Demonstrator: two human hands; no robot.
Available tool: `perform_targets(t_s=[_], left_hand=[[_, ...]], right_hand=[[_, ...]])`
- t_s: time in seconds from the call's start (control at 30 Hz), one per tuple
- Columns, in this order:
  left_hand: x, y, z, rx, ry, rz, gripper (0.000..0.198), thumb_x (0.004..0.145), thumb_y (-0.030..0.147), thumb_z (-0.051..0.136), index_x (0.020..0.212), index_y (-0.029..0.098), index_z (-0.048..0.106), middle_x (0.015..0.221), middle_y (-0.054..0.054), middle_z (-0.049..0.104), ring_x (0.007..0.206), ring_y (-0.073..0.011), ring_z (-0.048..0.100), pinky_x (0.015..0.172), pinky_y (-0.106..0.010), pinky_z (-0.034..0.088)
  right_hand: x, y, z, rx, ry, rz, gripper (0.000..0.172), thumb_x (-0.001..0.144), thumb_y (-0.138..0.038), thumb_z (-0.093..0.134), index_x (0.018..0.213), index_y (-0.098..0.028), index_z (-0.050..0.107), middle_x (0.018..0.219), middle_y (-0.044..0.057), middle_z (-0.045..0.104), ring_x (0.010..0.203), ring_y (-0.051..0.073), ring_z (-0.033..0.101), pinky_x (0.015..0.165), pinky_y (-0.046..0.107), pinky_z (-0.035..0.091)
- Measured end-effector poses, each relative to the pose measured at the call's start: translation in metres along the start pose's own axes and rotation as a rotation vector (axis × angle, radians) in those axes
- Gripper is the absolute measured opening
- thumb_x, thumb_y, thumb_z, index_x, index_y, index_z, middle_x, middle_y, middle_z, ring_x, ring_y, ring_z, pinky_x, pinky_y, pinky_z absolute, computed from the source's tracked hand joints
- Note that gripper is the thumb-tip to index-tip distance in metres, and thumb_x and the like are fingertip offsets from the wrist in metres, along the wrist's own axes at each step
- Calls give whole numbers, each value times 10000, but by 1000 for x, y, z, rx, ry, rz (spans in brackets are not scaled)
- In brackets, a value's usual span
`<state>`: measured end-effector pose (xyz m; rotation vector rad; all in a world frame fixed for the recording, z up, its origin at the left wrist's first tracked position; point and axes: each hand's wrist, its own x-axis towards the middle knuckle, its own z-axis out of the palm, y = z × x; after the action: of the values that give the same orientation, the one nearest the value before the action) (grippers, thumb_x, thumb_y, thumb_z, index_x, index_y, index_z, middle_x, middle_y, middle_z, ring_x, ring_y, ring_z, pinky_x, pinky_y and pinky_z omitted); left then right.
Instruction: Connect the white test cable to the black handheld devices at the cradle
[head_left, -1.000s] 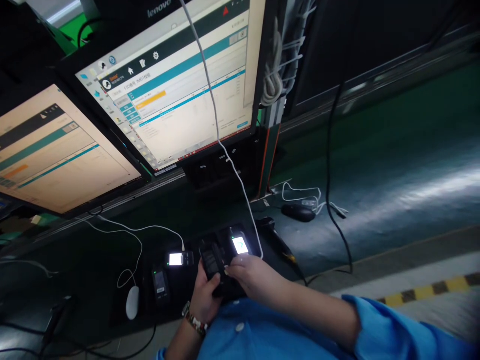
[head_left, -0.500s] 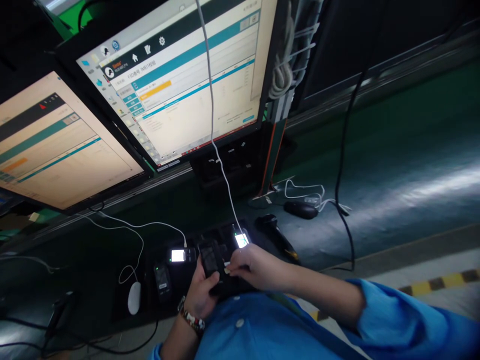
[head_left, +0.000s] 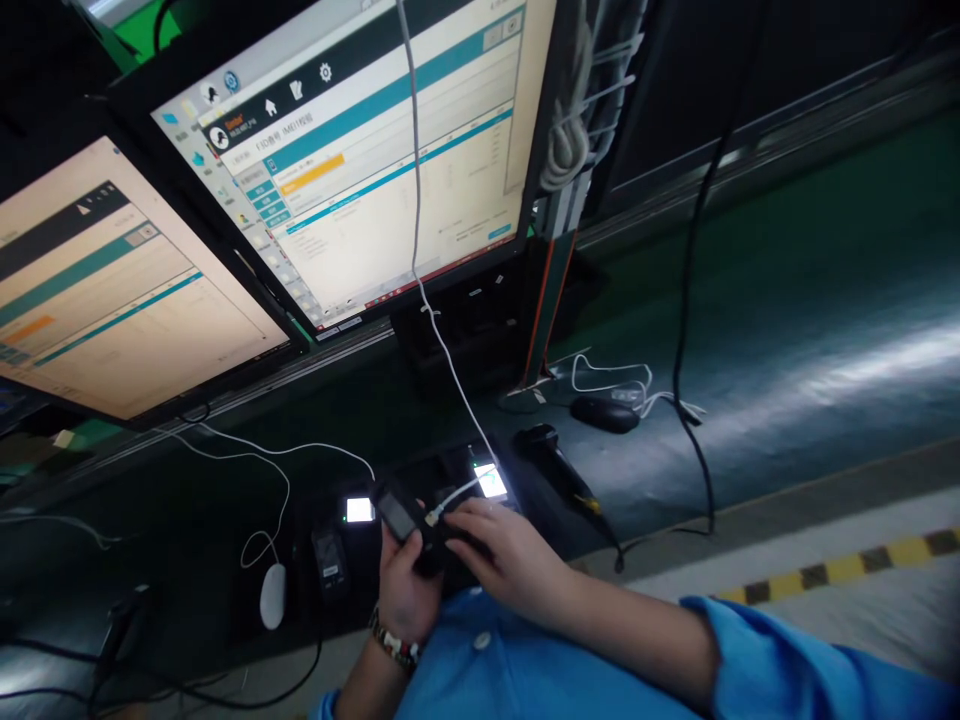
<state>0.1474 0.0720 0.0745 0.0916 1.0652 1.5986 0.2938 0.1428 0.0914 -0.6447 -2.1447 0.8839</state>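
Hands: left hand (head_left: 405,590) still grips the small phone (head_left: 401,518), right hand (head_left: 504,552) now pinches the white cable's plug (head_left: 433,517) at it.

The small black device (head_left: 401,520) between the fingers (head_left: 442,519) looks like matt plastic with a dull glass face. At the fingertips, the white cable (head_left: 420,290) has a smooth rubbery sheath. Left of the fingers, the white mouse (head_left: 272,596) is glossy plastic. Beyond the fingers, the green surface (head_left: 787,330) is smooth with a soft sheen. The blue sleeve (head_left: 765,665) behind the fingers is matt cloth.
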Motion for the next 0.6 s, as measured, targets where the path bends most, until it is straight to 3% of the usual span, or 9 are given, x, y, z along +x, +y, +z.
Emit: perform_targets(t_s=[0.1,0.23,0.37,0.5,0.6], left_hand=[[0,0,-1,15,-3,45,679,564,305,865,1179,333,579,993,-4,709,905,-184,661,784,-316,531],[0,-2,-1,90,-21,117,818,588,307,854,1306,378,469,1138,-22,678,932,-184,651,849,-339,519],[0,-4,1,146,-15,189,916,597,308,849,1372,409,372,1211,-30,652,956,-200,655,910,-381,509],[-2,-5,4,96,7,164,977,557,305,878,1375,411,355,1186,-29,663,948,-200,658,946,-409,501],[-2,-7,5,89,18,132,1029,524,321,894,1384,400,335,1158,-26,674,969,-210,656,972,-422,489]], right_hand=[[2,-2,9,247,-72,226,216,894,-174,539,1047,-176,690,990,85,654,892,178,627,782,312,540],[5,-1,11,308,-16,245,148,864,-204,576,817,-165,711,860,72,648,813,176,619,721,304,523],[6,4,8,331,-19,313,206,806,-284,649,636,-168,648,717,43,623,693,163,585,623,288,479],[7,13,14,636,-9,597,345,736,-499,706,729,-156,668,700,32,642,663,165,582,616,298,480],[8,16,22,790,5,655,436,730,-587,685,730,-151,676,708,33,652,666,159,580,625,297,476]])
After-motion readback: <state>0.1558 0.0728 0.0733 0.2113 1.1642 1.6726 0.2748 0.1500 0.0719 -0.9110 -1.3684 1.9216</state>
